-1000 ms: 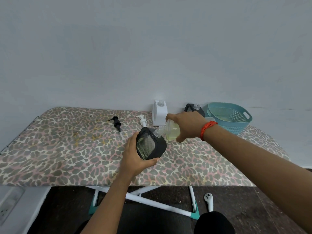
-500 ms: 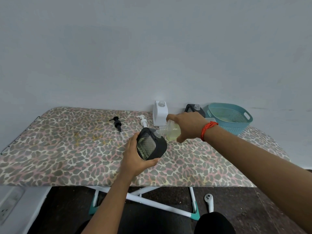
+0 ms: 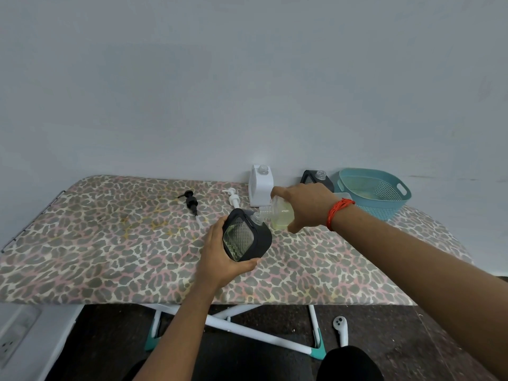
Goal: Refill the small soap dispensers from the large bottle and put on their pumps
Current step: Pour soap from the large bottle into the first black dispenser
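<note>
The small dispenser (image 3: 247, 239) being filled was a squat black-cased bottle with a clear, diamond-textured window on its face that showed a pale greenish tint. It was held just above the middle of the ironing board (image 3: 110, 243), tilted so its clear threaded neck pointed up and to the right. The left hand (image 3: 220, 251) gripped it from below and from the left, thumb curled under its lower edge.

The large bottle (image 3: 279, 214) was clear, lay almost on its side and held pale yellow liquid pooled along its lower wall. Its mouth met the dispenser's neck; whether the two touched could not be told. The right hand (image 3: 305, 209) was wrapped round its body from above.

At the back stood a white dispenser (image 3: 259, 185) and a second black dispenser (image 3: 316, 180), both with open necks, next to a teal basket (image 3: 384, 204). A black pump (image 3: 191, 202) and a white pump (image 3: 233, 198) lay loose on the cover.
</note>
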